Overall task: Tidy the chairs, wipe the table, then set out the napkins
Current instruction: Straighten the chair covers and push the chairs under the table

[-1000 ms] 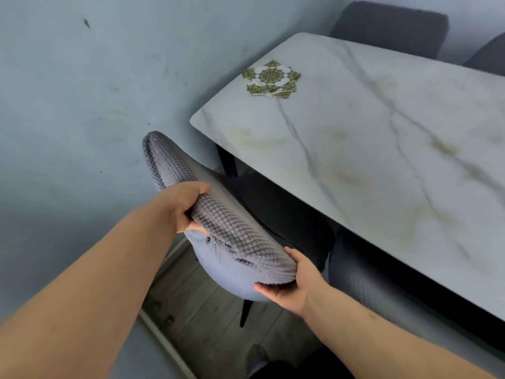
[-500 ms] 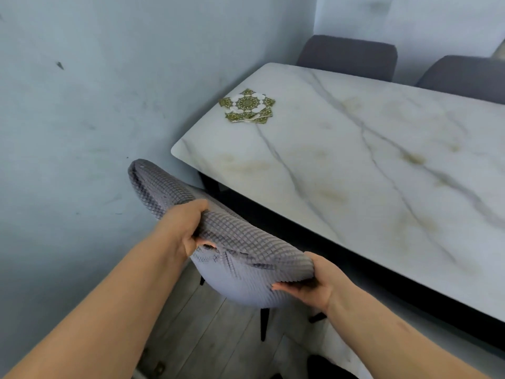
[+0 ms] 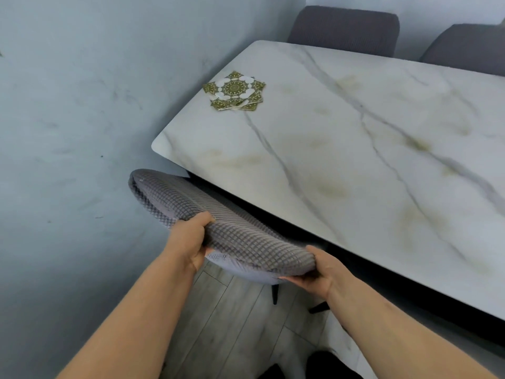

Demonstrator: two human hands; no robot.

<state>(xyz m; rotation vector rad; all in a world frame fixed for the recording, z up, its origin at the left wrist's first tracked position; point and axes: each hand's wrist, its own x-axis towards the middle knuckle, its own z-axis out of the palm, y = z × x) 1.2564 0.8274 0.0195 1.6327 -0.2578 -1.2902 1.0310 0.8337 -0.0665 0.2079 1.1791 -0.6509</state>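
The fingers (image 3: 204, 218) of the left hand (image 3: 188, 242) are curled over the top edge of the grey, waffle-textured fabric chair (image 3: 218, 228), clenched on the curved backrest about halfway along it, with the thumb tucked beneath. The right hand (image 3: 319, 272) clasps the backrest's nearer end: its thumb lies on top of the fabric and its fingers (image 3: 293, 280) wrap underneath. The padded backrest thus runs between the two hands and on past the left one.

The chair stands at the near long edge of the white marble-look bench (image 3: 355, 160), by the bench's wall-side corner. Its seat is under the bench top and hidden in shadow, and its backrest sits just outside the bench edge. One dark chair leg (image 3: 274, 294) shows below the backrest.

The green, gold and white patterned paper napkins (image 3: 235, 90) lie in a fanned stack on the bench, close to its wall-side short edge and well apart from both hands. Grey and yellowish veins cross the bench top. Two more dark grey upholstered chairs (image 3: 344, 28) (image 3: 470, 47) stand along the bench's far edge. A pale blue-grey wall (image 3: 68, 105) runs beside the bench's short edge, and a grey plank floor (image 3: 232, 324) lies below its near edge.
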